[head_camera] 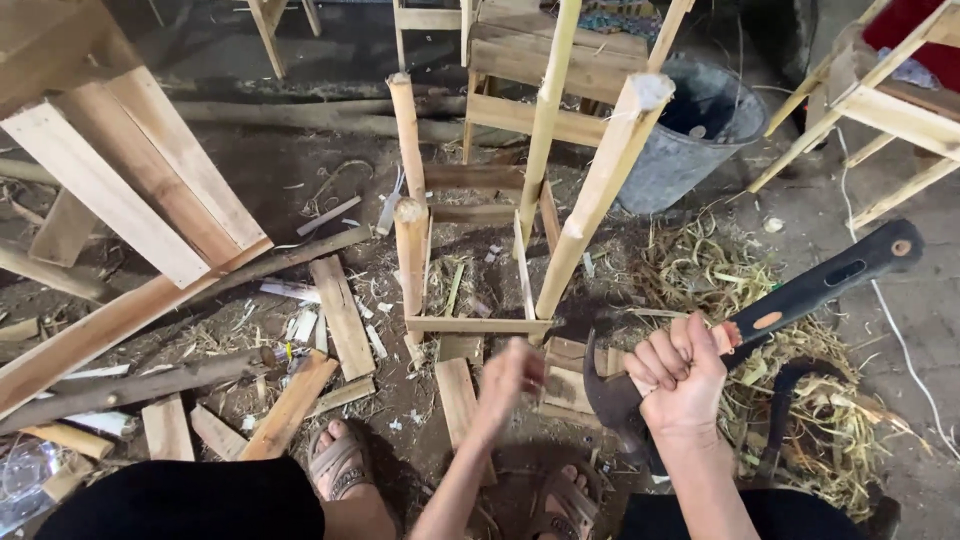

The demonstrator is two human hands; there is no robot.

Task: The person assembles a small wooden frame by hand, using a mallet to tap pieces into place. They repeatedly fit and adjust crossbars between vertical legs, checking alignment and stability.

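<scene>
While the right hand is clamped in a fist on a hammer, head down and black handle slanting up to the right, the left hand sits blurred just under the low crossbar of a small wooden frame; cannot tell whether it grips. Frame stands on the dirt floor, directly ahead. Wood offcuts lie left, straw pile right, grey bucket behind. Sandalled feet below.

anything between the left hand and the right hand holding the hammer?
Head view: between the left hand and the right hand on the hammer lie short wood offcuts on the floor; the hammer's dark head hangs beside them.
</scene>
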